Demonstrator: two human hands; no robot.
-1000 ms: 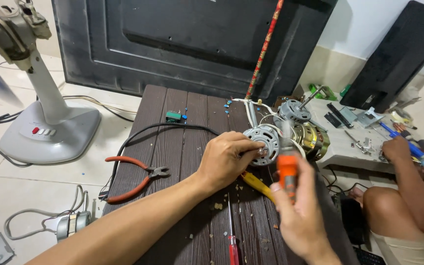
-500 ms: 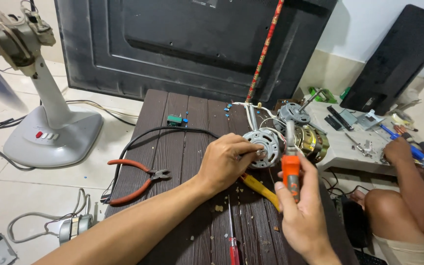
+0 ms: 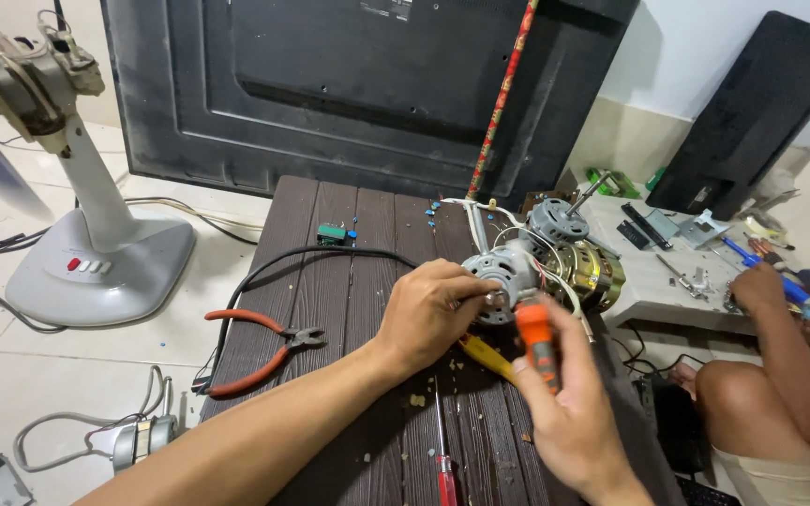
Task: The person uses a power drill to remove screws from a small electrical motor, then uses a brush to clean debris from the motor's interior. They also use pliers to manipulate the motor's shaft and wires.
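The left hand (image 3: 428, 314) is closing around the grey fan motor (image 3: 503, 276) on the dark slatted table (image 3: 330, 290), left of the brass-coloured windings (image 3: 592, 267). The right hand (image 3: 569, 412) is gripping an orange-handled screwdriver (image 3: 536, 342) at the motor housing. Keeping the tip seated squarely while the motor is braced firmly looks wise.

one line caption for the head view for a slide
Left hand steadies a fan motor while the right hand applies an orange-handled screwdriver.
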